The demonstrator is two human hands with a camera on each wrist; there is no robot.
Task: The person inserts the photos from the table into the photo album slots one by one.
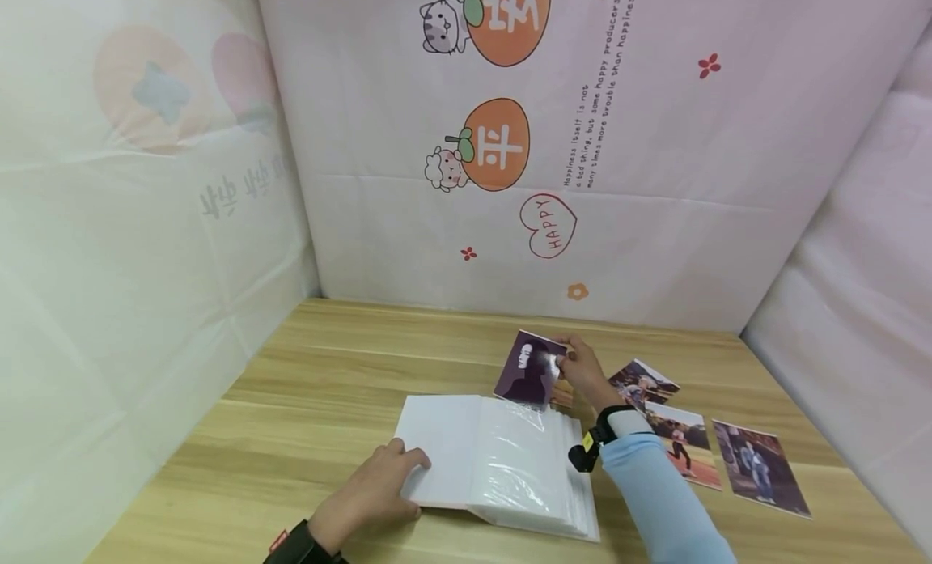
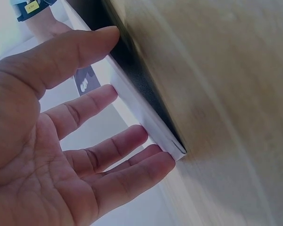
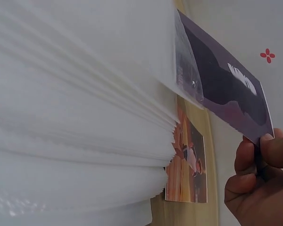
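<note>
A photo album (image 1: 437, 451) lies spread on the table, a clear plastic sleeve (image 1: 513, 467) uppermost on its right side. My left hand (image 1: 379, 483) is at the album's left edge; in the left wrist view its loosely extended fingertips (image 2: 137, 136) touch the white cover edge (image 2: 153, 125). Beyond the album's top edge, my right hand (image 1: 586, 374) pinches a dark purple photo (image 1: 527, 370) with white lettering between thumb and fingers. In the right wrist view, the photo's lower end sits behind the clear film at the sleeve's mouth.
Right of the album lie several loose photos, among them a runner (image 1: 680, 447) and a standing figure (image 1: 760, 467). Another photo (image 3: 191, 160) lies behind the album, partly hidden by its pages. White printed cloth (image 1: 641, 248) walls the table at the back and sides.
</note>
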